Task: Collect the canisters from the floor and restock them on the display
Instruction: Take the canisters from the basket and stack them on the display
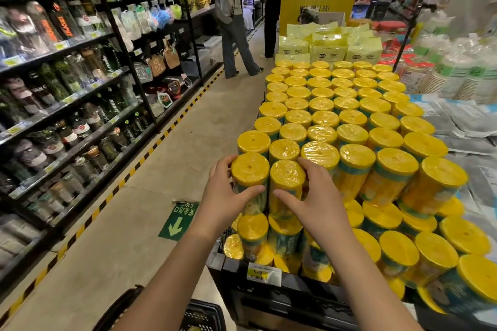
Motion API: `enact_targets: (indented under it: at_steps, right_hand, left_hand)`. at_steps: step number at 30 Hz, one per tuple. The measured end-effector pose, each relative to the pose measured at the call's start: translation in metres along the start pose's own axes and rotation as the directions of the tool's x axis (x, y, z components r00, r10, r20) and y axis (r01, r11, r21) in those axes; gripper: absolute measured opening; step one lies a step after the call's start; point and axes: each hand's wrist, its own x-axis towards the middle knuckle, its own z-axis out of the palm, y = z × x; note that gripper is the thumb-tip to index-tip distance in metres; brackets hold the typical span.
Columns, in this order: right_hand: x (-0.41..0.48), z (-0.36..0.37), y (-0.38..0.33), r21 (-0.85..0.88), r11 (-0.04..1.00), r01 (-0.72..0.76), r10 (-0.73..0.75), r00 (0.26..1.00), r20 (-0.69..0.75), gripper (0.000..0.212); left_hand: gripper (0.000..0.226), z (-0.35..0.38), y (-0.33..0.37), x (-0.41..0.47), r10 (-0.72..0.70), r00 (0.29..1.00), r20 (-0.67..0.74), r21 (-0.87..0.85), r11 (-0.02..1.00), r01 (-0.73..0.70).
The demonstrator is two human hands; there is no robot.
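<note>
Left hand point(226, 199) curls round the corner canister point(250, 172); right hand point(320, 201) curls round the neighbouring canister point(286, 180). Both stand upright, touching, at the near-left corner of the display point(269, 297).

Our left hand point(226, 196) grips the corner canister point(250, 172) of the top tier, thumb across its front. Our right hand point(314, 197) grips the neighbouring canister point(287, 178), which touches the first. Both stand upright among rows of yellow-lidded canisters on the display point(282, 301), whose black base carries a price tag point(265, 274), and a black basket point(200, 314) shows below our arms.
</note>
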Motion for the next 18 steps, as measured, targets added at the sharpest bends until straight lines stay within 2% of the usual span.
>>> enact_targets:
  at_steps: [6,9,12,15,18]
  right_hand:
    - [0.002,-0.012,-0.005,-0.103,0.99,0.099,-0.093,0.994,0.06,0.086]
    - [0.001,-0.018,-0.014,-0.216,0.955,0.205,-0.207,0.978,0.016,0.08]
    - [0.001,-0.015,-0.032,-0.209,0.919,0.333,-0.331,0.942,0.045,0.073]
    - [-0.002,0.004,-0.053,-0.161,0.854,0.494,-0.468,0.866,0.177,0.065]
    - [-0.01,0.039,-0.071,-0.105,0.761,0.64,-0.578,0.742,0.339,0.062]
  left_hand:
    - [0.088,-0.007,0.008,-0.002,-0.017,1.0,0.019,0.097,0.995,0.015]
    - [0.088,-0.018,0.012,-0.009,-0.019,1.0,0.016,0.181,0.983,0.015]
    - [0.089,-0.034,0.012,-0.025,-0.043,0.999,-0.017,0.246,0.968,0.045]
    - [0.083,-0.052,0.003,-0.048,-0.086,0.994,-0.066,0.406,0.908,0.105]
    - [0.081,-0.071,-0.019,-0.078,-0.098,0.991,-0.093,0.578,0.805,0.134]
